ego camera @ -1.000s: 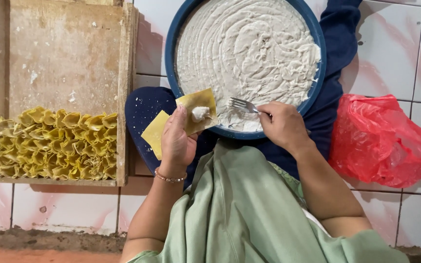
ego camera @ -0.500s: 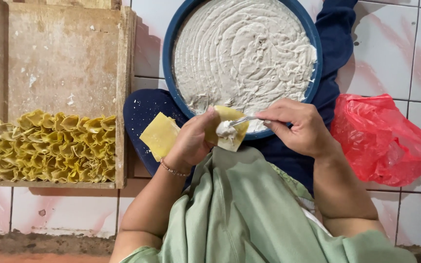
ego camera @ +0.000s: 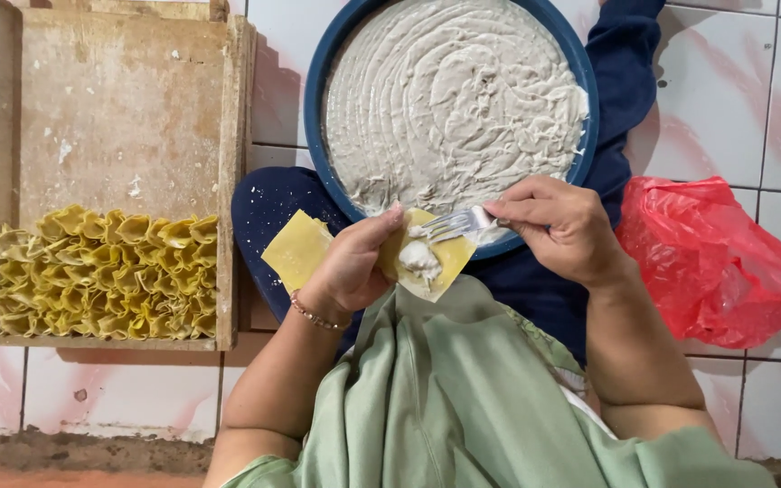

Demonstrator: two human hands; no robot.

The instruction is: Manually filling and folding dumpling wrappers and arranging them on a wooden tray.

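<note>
Your left hand (ego camera: 350, 267) is cupping the wrapper (ego camera: 427, 258) open toward the right; your right hand (ego camera: 558, 226) is pinching the fork (ego camera: 454, 224), tines pointing left over the filling dab (ego camera: 419, 258).

The blue bowl (ego camera: 318, 99) of pale filling blocks the way ahead of both hands. To the left, the wooden tray (ego camera: 119, 117) has bare board above its folded dumplings (ego camera: 106, 271). A red bag (ego camera: 716, 262) crowds the right; white floor tiles (ego camera: 743, 81) beyond it lie open.

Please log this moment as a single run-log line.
left hand: holds square yellow dough wrapper | right hand: holds metal fork, spreading pale paste on wrapper | round blue basin: paste-filled
</note>
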